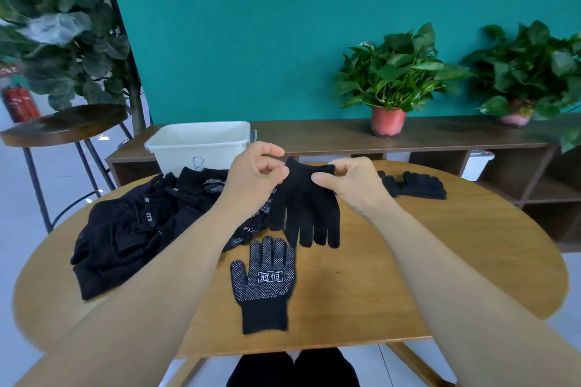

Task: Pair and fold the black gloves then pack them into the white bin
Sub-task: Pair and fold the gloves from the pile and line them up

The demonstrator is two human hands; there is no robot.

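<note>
Above table [440, 261] centre, your L hand [254, 173] & R hand [352, 185] are pinching the hanging glove [308, 207] by its cuff, tips dangling toward you; dotted glove [264, 283] is lying just nearer, pointing opp. way.

Both forearms are reaching in bare from the lower corners of the frame and converging toward the centre. Left hand [256, 173] is sitting just left of centre, fingers curled, thumb and forefinger pinching one cuff corner of a black glove [309, 207]. Right hand [349, 182] is mirroring it just right of centre, pinching the other corner. The hands are hovering near each other, not touching.
</note>
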